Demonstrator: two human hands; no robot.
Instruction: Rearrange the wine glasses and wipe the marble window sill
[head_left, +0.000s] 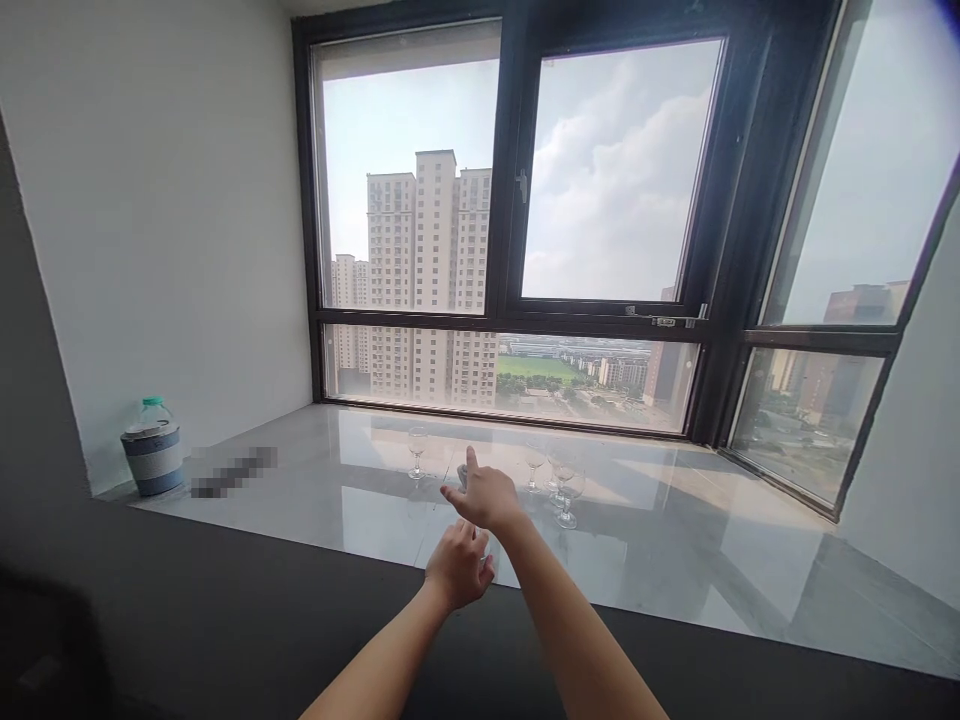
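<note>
Both my arms reach out over a glossy marble window sill [675, 560]. My right hand [486, 497] is farther out, with its thumb up and fingers spread above the sill and nothing clearly in it. A small wine glass [417, 450] stands to its left, and another wine glass [534, 465] stands just to its right. Two more stemmed glasses [566, 492] are clustered a little further right. My left hand [457, 566] hovers just behind and below the right hand. I see its back, and its fingers curl away from me, so what they hold is hidden.
A plastic water bottle in a striped sleeve [154, 458] stands at the sill's left end against the white wall. A blurred dark object [232, 472] lies beside it. Large dark-framed windows [517, 200] close off the back and right. A dark ledge [300, 620] runs along the near side.
</note>
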